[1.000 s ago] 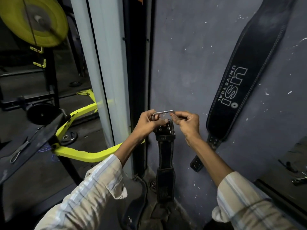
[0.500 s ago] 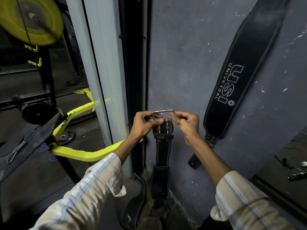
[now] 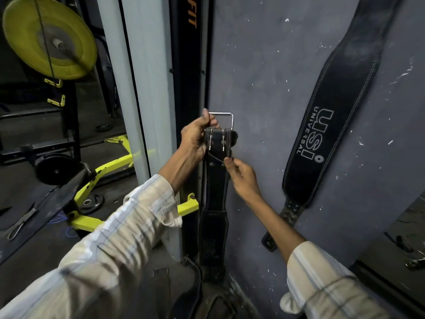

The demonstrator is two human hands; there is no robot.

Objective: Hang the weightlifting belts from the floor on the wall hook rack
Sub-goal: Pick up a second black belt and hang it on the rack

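Note:
A black leather belt (image 3: pixel 216 187) hangs straight down in front of the grey wall, its lower end reaching the floor. My left hand (image 3: pixel 195 139) grips its upper end beside the metal buckle (image 3: pixel 222 119), which stands above the strap. My right hand (image 3: pixel 241 174) pinches the strap's right edge just under the buckle. A second black belt (image 3: pixel 333 116) printed "USI Universal" hangs slanted on the wall to the right. More belts (image 3: pixel 190 291) lie on the floor by the wall's foot. No hook rack is visible.
A grey pillar (image 3: pixel 147 88) and a black upright (image 3: pixel 186 65) stand left of the held belt. Behind are a yellow weight plate (image 3: pixel 48 38), a yellow machine frame (image 3: pixel 110 166) and a black bench (image 3: pixel 41 210). A mirror edge (image 3: pixel 395 263) sits at lower right.
My right hand let go of the buckle and dropped to the strap below it. My left hand raised the buckle end slightly and now holds it alone.

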